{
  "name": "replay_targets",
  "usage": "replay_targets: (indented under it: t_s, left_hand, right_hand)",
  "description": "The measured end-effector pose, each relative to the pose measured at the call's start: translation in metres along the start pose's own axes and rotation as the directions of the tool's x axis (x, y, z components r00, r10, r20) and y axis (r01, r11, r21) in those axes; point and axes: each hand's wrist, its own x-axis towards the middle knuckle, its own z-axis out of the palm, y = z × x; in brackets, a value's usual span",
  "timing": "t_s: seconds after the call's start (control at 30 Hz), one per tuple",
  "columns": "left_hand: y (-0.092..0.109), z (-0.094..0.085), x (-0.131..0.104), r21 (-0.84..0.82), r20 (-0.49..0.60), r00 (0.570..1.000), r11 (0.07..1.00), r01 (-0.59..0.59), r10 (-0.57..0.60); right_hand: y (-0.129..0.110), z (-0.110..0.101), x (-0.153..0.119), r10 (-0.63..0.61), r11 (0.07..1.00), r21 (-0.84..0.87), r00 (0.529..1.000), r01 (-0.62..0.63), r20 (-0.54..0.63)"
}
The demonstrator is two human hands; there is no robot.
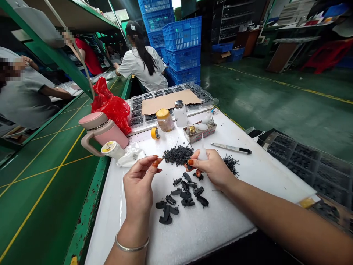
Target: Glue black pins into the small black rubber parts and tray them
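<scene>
My right hand [212, 165] is closed around a small white squeeze bottle [203, 152] with a thin nozzle pointing up. A small black piece also shows at its thumb and fingertips. To the left, my left hand [140, 180] is raised over the table with thumb and fingertips pinched together; what they hold, if anything, is too small to make out. Between and below the hands lie several curved black plastic parts [185, 191], some with thin pins sticking out. Just behind is a pile of small black rings [178, 154]. Thin black pins [231, 164] lie heaped beyond my right wrist.
A pen [231, 148], a small box of bottles [200, 133], a yellow-lidded jar [164, 120] and a white bottle [180, 114] stand behind. A pink mug [106, 129] is at left by a red bag [110, 105]. Compartment trays [136, 106] and co-workers are farther back.
</scene>
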Motion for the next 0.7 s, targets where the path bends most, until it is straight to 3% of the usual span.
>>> replay_targets:
  t_s: [0.13, 0.4, 0.57, 0.7]
  left_hand:
    - [0.008, 0.0, 0.001, -0.037, -0.026, 1.0, 0.999, -0.016, 0.015]
    - [0.021, 0.002, -0.003, -0.106, -0.028, 0.999, 0.994, -0.018, 0.015]
    - [0.032, 0.004, -0.004, -0.074, 0.037, 0.999, 0.997, -0.016, 0.019]
    - [0.036, 0.006, 0.003, 0.094, 0.176, 0.984, 0.995, -0.034, 0.017]
  right_hand:
    - [-0.002, -0.001, 0.001, -0.002, 1.0, 0.021, 1.0, 0.002, -0.01]
    - [0.0, -0.002, 0.002, 0.108, 0.982, 0.149, 0.993, -0.115, 0.053]
    - [-0.003, -0.003, 0.001, 0.113, 0.977, 0.172, 0.991, -0.124, 0.075]
    - [-0.004, -0.005, 0.001, 0.089, 0.986, 0.136, 0.992, -0.1, 0.085]
